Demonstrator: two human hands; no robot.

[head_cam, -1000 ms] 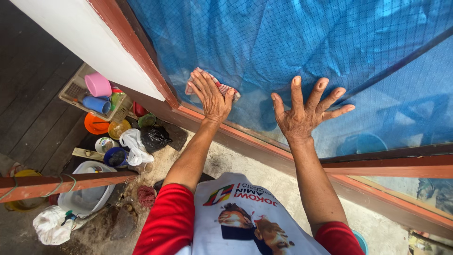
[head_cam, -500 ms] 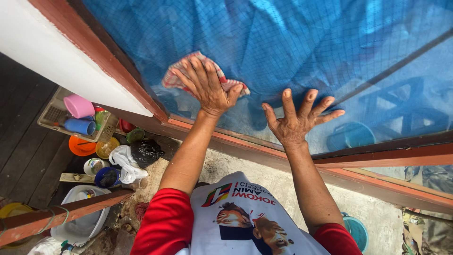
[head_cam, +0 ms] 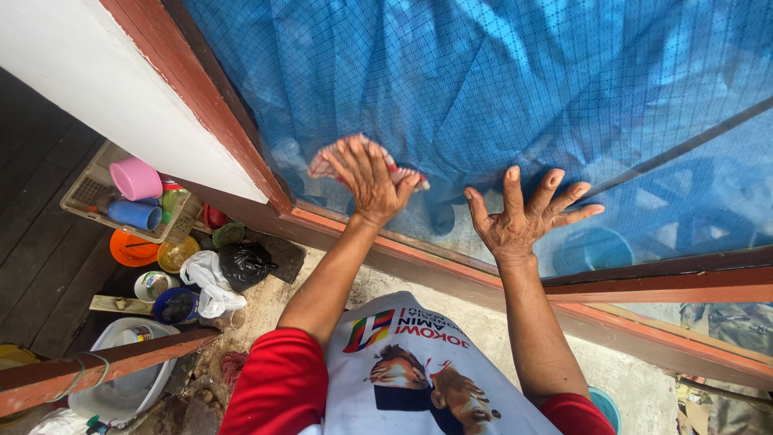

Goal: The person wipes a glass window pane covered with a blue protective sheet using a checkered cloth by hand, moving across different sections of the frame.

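The person's left hand [head_cam: 366,181] lies flat on a red-and-white checked cloth [head_cam: 334,159], pressing it against the window glass [head_cam: 515,105] with a blue netted curtain behind it. The fingers [head_cam: 348,155] of this hand are stretched out and held close together, covering most of the cloth, so that only its edges show to the left of the knuckles and to the right beside the thumb. The cloth sits low on the pane, just above the reddish-brown window frame [head_cam: 419,258], with its long axis running roughly left to right across the glass, crosswise to the fingers.

The right hand [head_cam: 519,217] rests bare on the same pane, to the right of the cloth and a little nearer the bottom rail. Its fingers [head_cam: 555,189] are spread wide, palm against the glass, holding nothing. The two hands are near each other but apart; the cloth lies wholly under the left hand, and its right edge points toward the right thumb.

Below on the left, on the floor, a crate [head_cam: 97,189] holds a pink cup [head_cam: 134,178] and a blue cup [head_cam: 135,214]. Near it lie an orange lid [head_cam: 133,251], a black bag [head_cam: 241,264], a white bag [head_cam: 205,282] and a white basin [head_cam: 121,395].
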